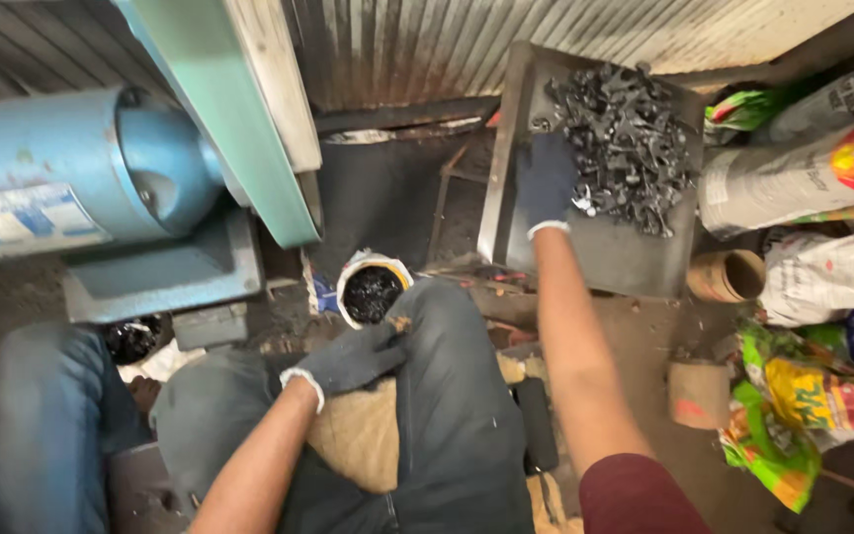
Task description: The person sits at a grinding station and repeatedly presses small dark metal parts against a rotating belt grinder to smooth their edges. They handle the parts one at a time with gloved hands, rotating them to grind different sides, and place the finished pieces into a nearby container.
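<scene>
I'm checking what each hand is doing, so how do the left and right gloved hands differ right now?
The left hand lies low on the dark trouser knee, next to the tan burlap sack; the right hand reaches far forward on an outstretched arm. The left hand touches only cloth, while the right hand is at the heap of small black metal pieces on the grey metal tray. Both wear dark gloves with white cuffs.
</scene>
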`<state>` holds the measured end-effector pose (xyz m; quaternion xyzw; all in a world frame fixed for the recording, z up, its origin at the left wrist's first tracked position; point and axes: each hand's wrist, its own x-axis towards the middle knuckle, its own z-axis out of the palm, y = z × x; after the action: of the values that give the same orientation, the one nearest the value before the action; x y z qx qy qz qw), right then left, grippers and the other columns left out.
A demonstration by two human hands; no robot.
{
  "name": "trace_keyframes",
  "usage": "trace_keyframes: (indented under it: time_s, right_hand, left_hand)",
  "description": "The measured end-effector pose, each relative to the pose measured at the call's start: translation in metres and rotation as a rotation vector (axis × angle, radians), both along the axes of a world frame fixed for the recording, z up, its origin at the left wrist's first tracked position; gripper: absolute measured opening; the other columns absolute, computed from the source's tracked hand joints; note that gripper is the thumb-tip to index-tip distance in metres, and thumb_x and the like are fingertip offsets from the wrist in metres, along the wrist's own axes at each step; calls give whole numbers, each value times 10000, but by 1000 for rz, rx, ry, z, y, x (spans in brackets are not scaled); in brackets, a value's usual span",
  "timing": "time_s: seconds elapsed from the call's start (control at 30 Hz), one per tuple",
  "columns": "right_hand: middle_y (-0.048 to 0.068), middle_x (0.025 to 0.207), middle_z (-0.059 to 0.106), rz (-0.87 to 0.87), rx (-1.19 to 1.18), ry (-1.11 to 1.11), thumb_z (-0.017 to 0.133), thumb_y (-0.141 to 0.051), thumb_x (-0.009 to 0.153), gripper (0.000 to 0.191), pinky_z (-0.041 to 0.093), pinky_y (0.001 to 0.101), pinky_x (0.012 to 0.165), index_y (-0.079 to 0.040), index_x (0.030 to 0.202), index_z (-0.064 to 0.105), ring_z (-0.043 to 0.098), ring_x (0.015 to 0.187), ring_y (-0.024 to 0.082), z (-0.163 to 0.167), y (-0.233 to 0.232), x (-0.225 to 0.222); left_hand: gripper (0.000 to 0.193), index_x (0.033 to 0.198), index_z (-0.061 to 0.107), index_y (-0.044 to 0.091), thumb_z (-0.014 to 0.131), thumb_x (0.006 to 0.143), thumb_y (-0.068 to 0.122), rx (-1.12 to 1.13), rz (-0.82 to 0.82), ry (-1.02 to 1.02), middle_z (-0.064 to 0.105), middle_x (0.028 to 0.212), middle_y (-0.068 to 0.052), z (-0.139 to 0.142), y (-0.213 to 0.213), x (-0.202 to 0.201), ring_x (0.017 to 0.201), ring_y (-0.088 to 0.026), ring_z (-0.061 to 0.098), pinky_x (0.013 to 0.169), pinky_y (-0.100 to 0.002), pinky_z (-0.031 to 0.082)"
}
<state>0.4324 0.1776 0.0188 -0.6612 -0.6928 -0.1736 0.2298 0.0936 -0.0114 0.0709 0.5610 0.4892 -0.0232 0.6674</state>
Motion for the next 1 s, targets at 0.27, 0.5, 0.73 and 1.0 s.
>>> trace_keyframes:
  time_s: [0.27,0.5,0.73,1.0]
  right_hand:
    - [158,1147,712,-69,-193,921,704,-183,994,288,518,381,911,-21,1230,668,641,1030,246,-9,-123,0]
    - [77,1337,586,452,43,1641,712,67,911,541,522,331,1039,-6,1403,497,590,1208,147,12,-197,-125]
    - [47,1146,745,378,-480,1273,752,-29,922,339,556,314,930,-30,1253,682,708,1054,169,3,-253,-214]
    - [42,975,734,531,-822,1490,654,-165,1009,240,512,230,660,-40,1197,735,661,788,93,31,-211,-199]
  left_hand:
    - [422,1363,625,83,582,1007,306,531,-54,-127,665,1342,-151,-35,-28,0,1257,-294,609,1050,-380,447]
    - [401,1292,659,61,686,912,188,112,416,-471,689,1128,-15,-10,-41,-2,971,-91,627,863,-268,515]
    - [391,1235,709,56,746,899,253,643,518,68,746,1072,-139,-6,-63,-26,967,-253,693,834,-366,524]
    - [464,1278,686,146,726,884,386,924,558,211,742,1105,-154,32,-46,-50,1013,-347,709,817,-414,547]
